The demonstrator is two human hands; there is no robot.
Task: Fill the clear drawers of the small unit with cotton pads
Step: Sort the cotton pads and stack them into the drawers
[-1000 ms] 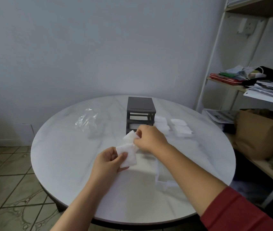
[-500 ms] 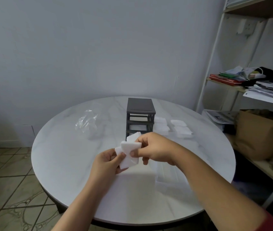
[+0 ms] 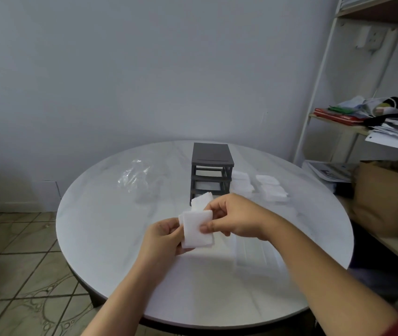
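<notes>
- I am seeing my left hand (image 3: 166, 236) hovering above the counter (image 3: 110, 234), its fingers curling round the left edge of a small stack of cotton pads (image 3: 198, 230) and gripping it upright.
- My right hand (image 3: 233, 219) is reaching in from the right with its thumb and forefinger pinching the right edge of the front pad; the other fingers are folding loosely beneath.
- One more white pad is sticking up behind the stack, just above my right fingers.
- A clear drawer (image 3: 253, 253) is lying on the counter just under my right wrist and forearm, out of the unit. It is blurring too much for me to tell what it holds.
- The small unit (image 3: 211, 163), dark grey, is standing upright beyond the hands near the counter's middle. Its top slot is showing open. The middle slot is looking pale inside, and I cannot tell whether a drawer is sitting there.
- Spare pads (image 3: 272, 190) are lying in low piles just right of the unit.
- A crumpled plastic bag (image 3: 135, 177) is lying left of the unit, well apart.
- A shelf (image 3: 338, 122) is standing at the right, carrying papers.
</notes>
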